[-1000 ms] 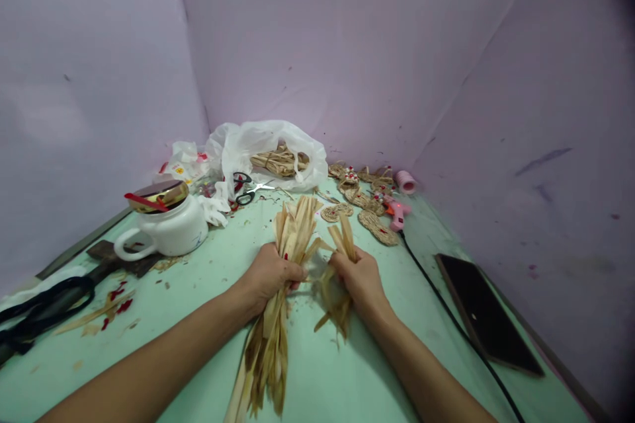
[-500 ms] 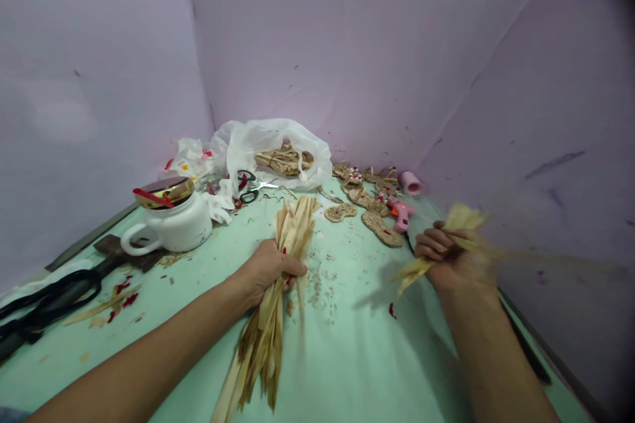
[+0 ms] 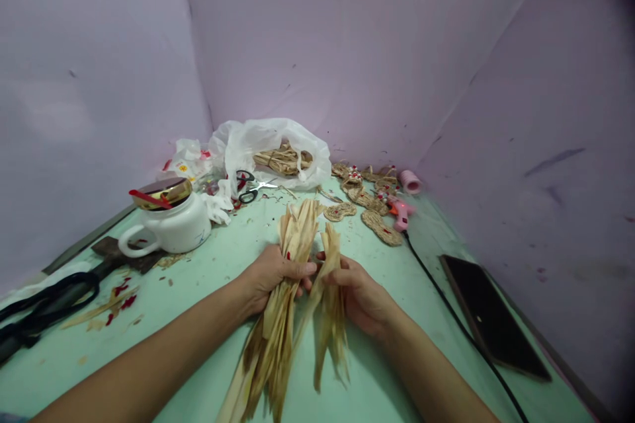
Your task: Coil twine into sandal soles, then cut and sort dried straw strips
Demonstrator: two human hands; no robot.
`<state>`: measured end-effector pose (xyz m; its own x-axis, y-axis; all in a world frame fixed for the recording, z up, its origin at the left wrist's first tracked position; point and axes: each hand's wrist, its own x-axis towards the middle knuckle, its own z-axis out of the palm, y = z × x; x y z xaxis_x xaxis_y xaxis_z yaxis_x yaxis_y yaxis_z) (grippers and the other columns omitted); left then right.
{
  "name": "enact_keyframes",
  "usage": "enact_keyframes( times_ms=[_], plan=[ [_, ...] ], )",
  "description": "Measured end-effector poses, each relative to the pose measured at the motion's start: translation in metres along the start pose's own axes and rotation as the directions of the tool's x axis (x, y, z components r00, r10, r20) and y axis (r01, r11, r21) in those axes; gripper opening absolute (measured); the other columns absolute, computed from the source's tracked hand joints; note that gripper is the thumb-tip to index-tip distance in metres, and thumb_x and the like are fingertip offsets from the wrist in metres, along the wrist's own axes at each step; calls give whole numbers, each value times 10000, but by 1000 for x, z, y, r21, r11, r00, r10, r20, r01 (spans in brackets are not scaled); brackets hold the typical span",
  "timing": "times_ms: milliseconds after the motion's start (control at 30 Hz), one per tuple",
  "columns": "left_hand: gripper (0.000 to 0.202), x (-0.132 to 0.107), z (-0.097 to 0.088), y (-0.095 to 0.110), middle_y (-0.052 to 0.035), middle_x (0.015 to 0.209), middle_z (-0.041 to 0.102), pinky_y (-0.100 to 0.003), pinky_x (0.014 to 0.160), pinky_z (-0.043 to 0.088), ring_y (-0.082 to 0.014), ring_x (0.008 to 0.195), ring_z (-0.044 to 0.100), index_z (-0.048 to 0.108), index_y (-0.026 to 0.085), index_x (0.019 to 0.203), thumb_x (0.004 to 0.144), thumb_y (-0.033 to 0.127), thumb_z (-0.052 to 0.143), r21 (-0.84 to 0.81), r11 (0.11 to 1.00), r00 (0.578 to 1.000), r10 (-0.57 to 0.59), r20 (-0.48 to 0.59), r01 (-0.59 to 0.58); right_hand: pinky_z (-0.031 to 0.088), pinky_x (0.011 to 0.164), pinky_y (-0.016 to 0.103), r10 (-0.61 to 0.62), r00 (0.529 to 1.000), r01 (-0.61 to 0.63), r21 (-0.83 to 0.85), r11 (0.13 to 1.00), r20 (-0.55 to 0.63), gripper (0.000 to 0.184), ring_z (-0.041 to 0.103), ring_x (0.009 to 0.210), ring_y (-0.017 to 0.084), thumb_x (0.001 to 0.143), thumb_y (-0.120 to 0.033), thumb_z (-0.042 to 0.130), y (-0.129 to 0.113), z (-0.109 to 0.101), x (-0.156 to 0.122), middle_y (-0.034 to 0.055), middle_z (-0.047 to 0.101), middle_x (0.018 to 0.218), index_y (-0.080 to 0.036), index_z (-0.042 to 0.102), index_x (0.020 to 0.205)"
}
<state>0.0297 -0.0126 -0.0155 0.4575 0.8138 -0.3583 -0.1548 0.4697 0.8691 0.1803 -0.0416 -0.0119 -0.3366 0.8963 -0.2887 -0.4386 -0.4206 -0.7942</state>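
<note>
My left hand [image 3: 278,277] is closed round a thick bundle of dried corn husk strips [image 3: 275,337], just below the bundle's upper end. The strips hang toward me and fan out at the bottom. Right beside it, my right hand [image 3: 360,291] grips a smaller bunch of corn husk strips [image 3: 331,304] between thumb and fingers. A strip from this bunch slants down toward the larger bundle. The fingers of both hands almost meet in the middle.
Behind stand a plastic bag [image 3: 317,152] of husks, scissors [image 3: 253,186], woven soles [image 3: 381,228] and a pink glue gun [image 3: 401,213]. A white mug [image 3: 173,228] sits left; a black phone-like slab [image 3: 496,320] and a cord [image 3: 446,301] lie right.
My right hand has come in from the far right to beside my left hand, bringing its husk strips. The dark slab and cord are uncovered. My left hand has stayed nearly still.
</note>
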Motion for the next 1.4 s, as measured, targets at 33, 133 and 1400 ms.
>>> enact_keyframes(
  times_ms=[33, 133, 1400],
  plan=[
    [241, 1, -1, 0, -33, 484, 581, -155, 370, 390, -78, 387, 498, 616, 73, 703, 549, 218, 732, -15, 1000, 1000, -8, 2, 8, 498, 601, 274, 10, 1000, -10, -2, 1000, -7, 298, 625, 594, 168, 523, -81, 567, 0, -2, 1, 39, 668, 640, -141, 591, 813],
    [213, 5, -2, 0, -26, 504, 579, -157, 364, 407, -87, 406, 516, 614, 73, 701, 541, 163, 722, -62, 998, 999, -36, -25, 34, 464, 494, 228, 45, 992, -43, 23, 999, -118, 224, 574, 490, 122, 559, -91, 588, 2, -7, 6, 14, 636, 601, -147, 585, 776],
    [257, 2, 7, -1, -72, 582, 665, -269, 496, 497, -175, 494, 605, 648, 62, 738, 484, 36, 682, -265, 964, 991, -56, -126, 20, 92, 330, 171, -141, 937, 60, -251, 966, -320, 342, 234, 324, 19, 524, -354, 733, 9, -4, 10, -100, 344, 354, -172, 451, 592]
  ],
)
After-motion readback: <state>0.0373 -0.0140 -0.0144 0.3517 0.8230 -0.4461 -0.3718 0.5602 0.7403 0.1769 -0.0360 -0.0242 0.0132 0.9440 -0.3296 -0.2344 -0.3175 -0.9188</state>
